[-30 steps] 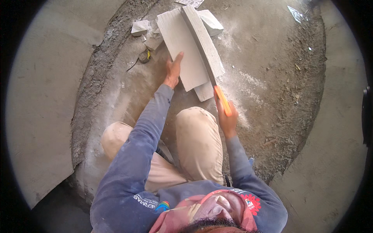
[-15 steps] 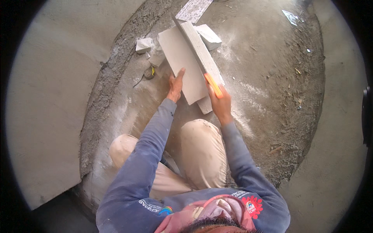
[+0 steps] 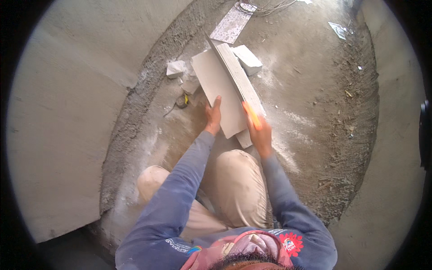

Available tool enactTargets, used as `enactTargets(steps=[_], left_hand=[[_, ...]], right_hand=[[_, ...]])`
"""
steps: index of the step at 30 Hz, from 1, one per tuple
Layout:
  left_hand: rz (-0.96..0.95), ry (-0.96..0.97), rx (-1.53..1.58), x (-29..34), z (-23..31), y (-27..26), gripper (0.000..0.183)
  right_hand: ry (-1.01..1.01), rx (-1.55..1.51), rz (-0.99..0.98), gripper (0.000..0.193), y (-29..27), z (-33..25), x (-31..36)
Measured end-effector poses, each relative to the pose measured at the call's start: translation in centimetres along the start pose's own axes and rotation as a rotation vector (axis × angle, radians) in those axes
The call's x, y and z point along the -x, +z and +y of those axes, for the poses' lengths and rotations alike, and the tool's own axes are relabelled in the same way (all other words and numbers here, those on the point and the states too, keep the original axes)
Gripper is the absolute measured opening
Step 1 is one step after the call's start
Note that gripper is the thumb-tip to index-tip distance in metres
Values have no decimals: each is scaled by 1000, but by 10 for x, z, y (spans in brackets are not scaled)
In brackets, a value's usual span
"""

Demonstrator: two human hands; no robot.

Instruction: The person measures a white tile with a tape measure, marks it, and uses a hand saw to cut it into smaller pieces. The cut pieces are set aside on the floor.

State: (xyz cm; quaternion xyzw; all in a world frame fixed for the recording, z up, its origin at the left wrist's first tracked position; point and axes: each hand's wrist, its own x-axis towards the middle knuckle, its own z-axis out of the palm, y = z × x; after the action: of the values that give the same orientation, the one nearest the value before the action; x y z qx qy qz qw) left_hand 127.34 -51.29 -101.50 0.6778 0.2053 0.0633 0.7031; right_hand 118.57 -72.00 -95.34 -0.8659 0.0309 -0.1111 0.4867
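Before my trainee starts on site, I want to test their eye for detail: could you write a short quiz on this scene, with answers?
1. Which of the person's grips holds the orange-handled saw?
A) left
B) right

2. True or false: the black-and-yellow tape measure lies to the left of the white block.

3. Fill in the missing word: pale ____ is scattered across the floor to the right of the block.

Key:
1. B, the right grip.
2. True.
3. Dust.
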Motion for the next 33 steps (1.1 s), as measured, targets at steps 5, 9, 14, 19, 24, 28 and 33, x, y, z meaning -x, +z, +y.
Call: enactTargets(steps=[5,9,14,19,24,28,33], left_hand=[[-43,-127,69,8,-4,-18,79],[-1,2,31,-6,3,-17,79],[-34,-31,-12,0,4,2,81],[-2,-138,-33,1,-1,-13,89],[134,-10,-127,-17,-10,-16,101],[100,-64,-73,-1,-8,-3,99],[-24,-124,116,8,-1,-16,88]], right_hand=[[33,-18,-44,26,4,-4,27],[10,-57,2,24,-62,28,147],[6,51,-26,27,-9,5,29],[-10,8,-36,33,12,-12,3],[-36,101,-33,16,-67,43,170],[135,-7,-15,23,-52,12,102],[94,104,-44,27,-61,11,131]])
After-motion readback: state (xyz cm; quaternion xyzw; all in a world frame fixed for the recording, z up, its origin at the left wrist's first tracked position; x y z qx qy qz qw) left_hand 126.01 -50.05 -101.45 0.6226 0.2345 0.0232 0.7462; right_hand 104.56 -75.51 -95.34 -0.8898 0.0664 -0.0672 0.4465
